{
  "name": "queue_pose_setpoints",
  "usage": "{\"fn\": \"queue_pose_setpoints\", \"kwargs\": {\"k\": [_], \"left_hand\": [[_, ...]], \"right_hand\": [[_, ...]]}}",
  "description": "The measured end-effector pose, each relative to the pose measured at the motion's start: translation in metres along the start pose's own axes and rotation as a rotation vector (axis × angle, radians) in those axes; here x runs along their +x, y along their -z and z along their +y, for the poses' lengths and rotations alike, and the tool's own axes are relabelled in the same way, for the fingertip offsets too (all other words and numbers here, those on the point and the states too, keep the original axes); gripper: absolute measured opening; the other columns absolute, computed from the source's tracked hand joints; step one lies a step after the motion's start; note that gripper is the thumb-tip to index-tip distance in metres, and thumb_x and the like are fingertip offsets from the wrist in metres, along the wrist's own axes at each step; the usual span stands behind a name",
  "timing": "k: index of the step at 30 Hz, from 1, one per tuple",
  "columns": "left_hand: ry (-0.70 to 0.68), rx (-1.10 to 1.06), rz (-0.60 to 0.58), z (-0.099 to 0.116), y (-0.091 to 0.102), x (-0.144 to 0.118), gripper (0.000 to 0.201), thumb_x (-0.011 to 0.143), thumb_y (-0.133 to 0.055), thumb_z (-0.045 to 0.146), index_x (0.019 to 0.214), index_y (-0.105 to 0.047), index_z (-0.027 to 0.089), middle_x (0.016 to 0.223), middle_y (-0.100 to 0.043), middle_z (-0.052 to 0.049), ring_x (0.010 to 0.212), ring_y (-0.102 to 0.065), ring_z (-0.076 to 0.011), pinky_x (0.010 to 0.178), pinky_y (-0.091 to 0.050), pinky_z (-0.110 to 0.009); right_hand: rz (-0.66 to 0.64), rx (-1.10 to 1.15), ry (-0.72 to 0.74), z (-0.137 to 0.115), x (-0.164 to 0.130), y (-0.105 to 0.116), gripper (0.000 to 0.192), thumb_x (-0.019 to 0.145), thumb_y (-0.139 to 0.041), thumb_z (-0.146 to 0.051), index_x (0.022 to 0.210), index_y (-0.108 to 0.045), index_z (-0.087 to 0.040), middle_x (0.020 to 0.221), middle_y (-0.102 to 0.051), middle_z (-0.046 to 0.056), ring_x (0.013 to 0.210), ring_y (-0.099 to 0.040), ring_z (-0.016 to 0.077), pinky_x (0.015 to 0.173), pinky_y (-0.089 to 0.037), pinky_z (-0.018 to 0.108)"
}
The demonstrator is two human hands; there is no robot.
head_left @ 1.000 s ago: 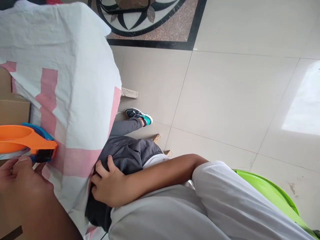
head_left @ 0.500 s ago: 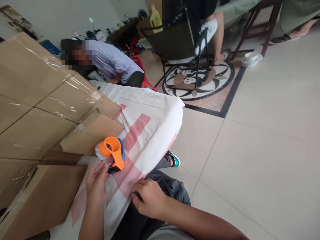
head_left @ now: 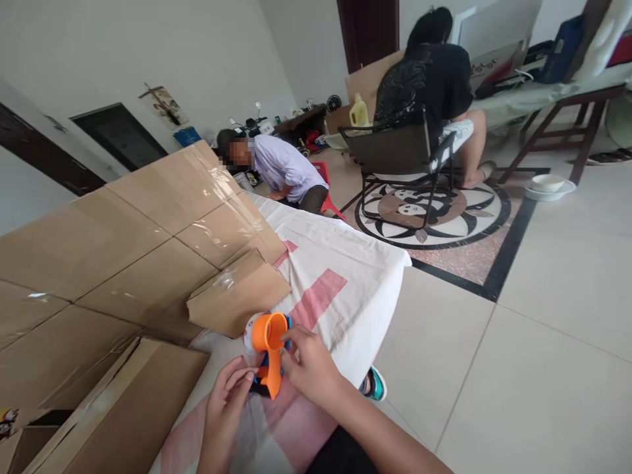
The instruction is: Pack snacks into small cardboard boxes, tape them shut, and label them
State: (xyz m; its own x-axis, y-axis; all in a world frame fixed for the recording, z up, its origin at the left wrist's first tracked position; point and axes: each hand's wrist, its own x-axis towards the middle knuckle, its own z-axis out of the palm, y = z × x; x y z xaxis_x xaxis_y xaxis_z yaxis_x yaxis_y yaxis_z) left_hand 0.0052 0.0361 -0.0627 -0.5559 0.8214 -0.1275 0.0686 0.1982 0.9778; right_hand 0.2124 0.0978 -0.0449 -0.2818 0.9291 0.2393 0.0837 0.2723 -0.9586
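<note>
I see both hands on the tape dispenser [head_left: 269, 352], low centre of view, just above the white-and-pink cloth [head_left: 340, 289]. Dispenser: orange plastic handle and ring, blue side plate, dark lower end, a roll of clear tape seated in it. It stands roughly upright, orange ring toward the boxes.

Left hand [head_left: 224, 411]: fingers curled up under the dispenser's lower end, fingertips touching the dark part. Partly closed; I can't tell if it actually grips. Right hand [head_left: 311, 365]: fingers narrowed onto the orange handle from the right, thumb and forefinger at the ring's edge, holding it.

Containers next. Nearest cardboard box [head_left: 106, 401] at lower left has a flap lifted; the gap behind is dark, contents not readable. Just past the dispenser a small cardboard flap [head_left: 237, 296] lies on the cloth. Behind it a big stack of cardboard boxes [head_left: 123, 230], seams closed with clear tape, contents hidden.

Farther out: a person in a light shirt [head_left: 284, 171] bent low beyond the boxes. A person in a black top [head_left: 437, 72] sits in a folding chair [head_left: 399, 155] over a panda floor medallion [head_left: 424, 210]. White bowl [head_left: 548, 184] on the floor at right; yellow bottle [head_left: 359, 112] at the back.
</note>
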Motion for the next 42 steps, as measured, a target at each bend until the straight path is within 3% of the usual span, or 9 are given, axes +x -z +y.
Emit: {"fn": "queue_pose_setpoints", "kwargs": {"k": [4,9,23,29,32,35,42], "left_hand": [[0.001,-0.003,0.01,-0.002,-0.002,0.0,0.081,0.05,-0.094,0.058,0.114,-0.065,0.02,0.096,-0.079,-0.009,0.095,-0.076,-0.0269,0.079,-0.062,-0.029],[0.032,-0.006,0.01,-0.005,-0.006,0.001,0.079,0.048,-0.095,0.058,0.112,-0.067,0.02,0.095,-0.079,-0.008,0.094,-0.076,-0.0267,0.081,-0.062,-0.029],[0.04,-0.026,-0.007,-0.005,-0.009,0.004,0.076,0.05,-0.093,0.058,0.111,-0.069,0.02,0.088,-0.078,-0.008,0.089,-0.076,-0.0283,0.08,-0.062,-0.032],[0.01,-0.048,-0.011,-0.017,-0.008,0.006,0.073,0.053,-0.091,0.061,0.11,-0.07,0.021,0.09,-0.078,-0.008,0.091,-0.076,-0.0292,0.08,-0.063,-0.032],[-0.01,-0.063,-0.028,-0.025,-0.007,0.007,0.068,0.057,-0.09,0.06,0.11,-0.07,0.021,0.092,-0.079,-0.009,0.093,-0.077,-0.0295,0.083,-0.063,-0.034],[-0.024,-0.09,-0.047,-0.031,-0.007,0.008,0.064,0.06,-0.089,0.058,0.11,-0.071,0.021,0.094,-0.079,-0.009,0.094,-0.077,-0.03,0.084,-0.063,-0.035],[-0.068,-0.094,-0.078,-0.041,-0.007,0.009,0.063,0.066,-0.086,0.059,0.113,-0.07,0.021,0.097,-0.078,-0.01,0.097,-0.075,-0.0296,0.087,-0.061,-0.036]], "right_hand": [[-0.11,-0.161,0.0,0.019,0.025,-0.025,0.004,0.085,-0.063,-0.018,0.087,-0.066,-0.018,0.094,-0.07,0.006,0.078,-0.063,0.0167,0.069,-0.042,0.027],[-0.123,-0.192,0.06,0.031,0.027,-0.04,0.009,0.088,-0.062,-0.024,0.081,-0.063,-0.019,0.098,-0.066,0.003,0.074,-0.059,0.013,0.064,-0.035,0.026],[-0.128,-0.133,0.053,0.03,0.026,-0.039,0.014,0.088,-0.06,-0.021,0.075,-0.054,-0.019,0.09,-0.058,0.0,0.072,-0.054,0.0117,0.064,-0.034,0.025],[-0.117,-0.1,0.048,0.028,0.026,-0.037,0.013,0.087,-0.062,-0.019,0.075,-0.056,-0.019,0.089,-0.059,0.0,0.074,-0.056,0.013,0.066,-0.038,0.025],[-0.08,-0.038,0.054,0.028,0.029,-0.034,0.004,0.087,-0.063,-0.02,0.083,-0.063,-0.019,0.088,-0.062,0.001,0.074,-0.056,0.0143,0.068,-0.041,0.026],[-0.069,0.025,0.036,0.029,0.032,-0.032,0.007,0.088,-0.061,-0.022,0.09,-0.067,-0.019,0.087,-0.064,0.002,0.068,-0.054,0.0139,0.065,-0.041,0.027],[-0.082,0.002,0.061,0.028,0.032,-0.034,0.01,0.088,-0.06,-0.027,0.082,-0.064,-0.019,0.084,-0.062,0.002,0.07,-0.054,0.0151,0.064,-0.04,0.028]]}}
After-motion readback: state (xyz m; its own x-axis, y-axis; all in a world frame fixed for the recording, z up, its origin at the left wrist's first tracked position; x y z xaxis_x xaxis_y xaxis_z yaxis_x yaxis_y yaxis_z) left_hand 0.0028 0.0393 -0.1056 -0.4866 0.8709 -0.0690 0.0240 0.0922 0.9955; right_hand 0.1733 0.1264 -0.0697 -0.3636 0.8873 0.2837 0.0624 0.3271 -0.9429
